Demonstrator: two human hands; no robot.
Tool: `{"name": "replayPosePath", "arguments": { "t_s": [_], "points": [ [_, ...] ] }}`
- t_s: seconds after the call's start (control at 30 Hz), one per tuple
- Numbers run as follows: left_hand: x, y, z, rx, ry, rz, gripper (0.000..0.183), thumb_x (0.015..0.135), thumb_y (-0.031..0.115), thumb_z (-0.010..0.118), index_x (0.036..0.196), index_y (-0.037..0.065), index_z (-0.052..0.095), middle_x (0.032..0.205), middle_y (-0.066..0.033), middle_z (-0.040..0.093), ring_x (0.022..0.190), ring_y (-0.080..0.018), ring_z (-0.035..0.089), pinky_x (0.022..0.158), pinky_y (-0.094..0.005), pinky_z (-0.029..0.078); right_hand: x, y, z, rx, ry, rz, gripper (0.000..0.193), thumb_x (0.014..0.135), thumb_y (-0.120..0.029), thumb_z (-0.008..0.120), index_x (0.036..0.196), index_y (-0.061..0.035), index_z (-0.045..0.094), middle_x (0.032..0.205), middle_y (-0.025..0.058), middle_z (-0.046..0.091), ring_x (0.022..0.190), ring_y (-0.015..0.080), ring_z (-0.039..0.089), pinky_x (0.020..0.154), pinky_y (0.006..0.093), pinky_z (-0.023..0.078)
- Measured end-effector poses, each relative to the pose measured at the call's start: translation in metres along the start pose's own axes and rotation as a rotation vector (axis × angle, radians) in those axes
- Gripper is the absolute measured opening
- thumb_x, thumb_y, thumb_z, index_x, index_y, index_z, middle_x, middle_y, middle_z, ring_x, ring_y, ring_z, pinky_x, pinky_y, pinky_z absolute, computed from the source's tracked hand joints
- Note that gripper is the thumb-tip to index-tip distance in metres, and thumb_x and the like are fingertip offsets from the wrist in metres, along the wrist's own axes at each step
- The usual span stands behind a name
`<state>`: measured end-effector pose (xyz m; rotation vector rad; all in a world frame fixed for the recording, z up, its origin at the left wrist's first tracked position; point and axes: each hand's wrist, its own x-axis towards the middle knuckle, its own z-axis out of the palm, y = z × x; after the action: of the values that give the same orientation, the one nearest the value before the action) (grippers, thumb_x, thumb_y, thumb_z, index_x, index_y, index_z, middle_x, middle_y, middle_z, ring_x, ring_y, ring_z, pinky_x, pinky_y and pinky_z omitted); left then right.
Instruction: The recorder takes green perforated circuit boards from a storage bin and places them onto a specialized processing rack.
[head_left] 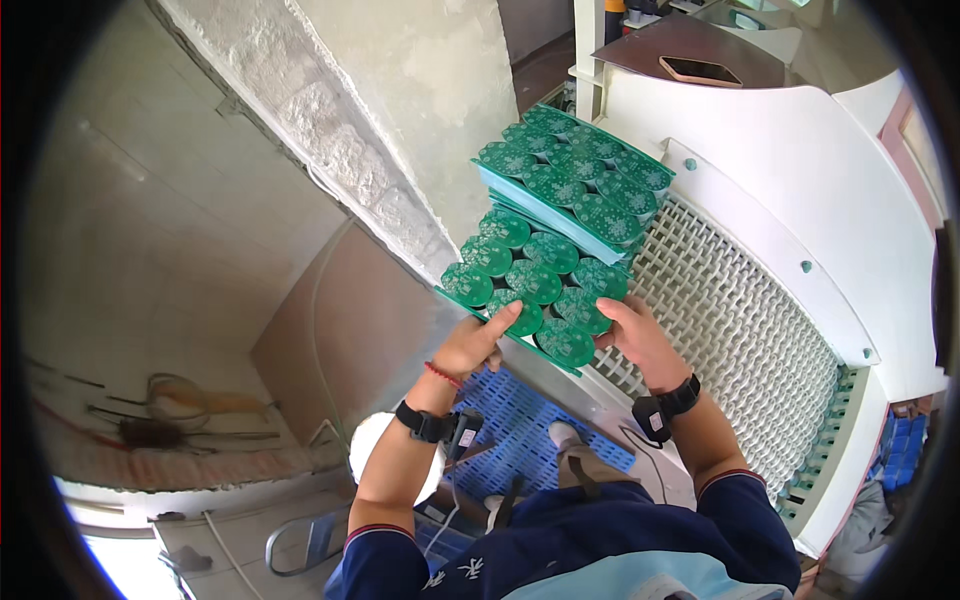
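Note:
A green circuit board panel (535,281) made up of several round boards is held between my two hands, tilted in front of me. My left hand (468,347) grips its near left edge, thumb on top and the other fingers partly hidden below. My right hand (642,340) pinches the near right edge, thumb over the face. Just beyond the held panel lies a stack of similar green panels (575,180), with light blue layers showing along its side. It rests by the far end of the white roller conveyor (730,300).
A white machine side wall (740,150) curves along the conveyor's right. On the dark top behind lies a phone (700,71). A concrete ledge (300,100) runs along the left. Below are a blue slatted mat (535,415) and a white round object (372,450).

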<state>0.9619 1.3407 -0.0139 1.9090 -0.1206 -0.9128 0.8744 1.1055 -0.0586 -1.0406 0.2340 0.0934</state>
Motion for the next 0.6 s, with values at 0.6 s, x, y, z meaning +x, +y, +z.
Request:
{"name": "replayPosePath", "arguments": {
  "t_s": [0.6],
  "points": [
    [0.063, 0.046, -0.047, 0.186, -0.052, -0.128, 0.08, 0.068, 0.073, 0.054, 0.081, -0.005, 0.056, 0.051, -0.0116, 0.052, 0.038, -0.0154, 0.052, 0.03, -0.0216, 0.027, 0.046, -0.023, 0.001, -0.069, -0.067, 0.103, 0.057, 0.08, -0.034, 0.064, 0.109, 0.012, 0.049, 0.097, 0.0203, 0.061, 0.079, 0.0295, 0.065, 0.069, 0.0368, 0.056]
  ]
}}
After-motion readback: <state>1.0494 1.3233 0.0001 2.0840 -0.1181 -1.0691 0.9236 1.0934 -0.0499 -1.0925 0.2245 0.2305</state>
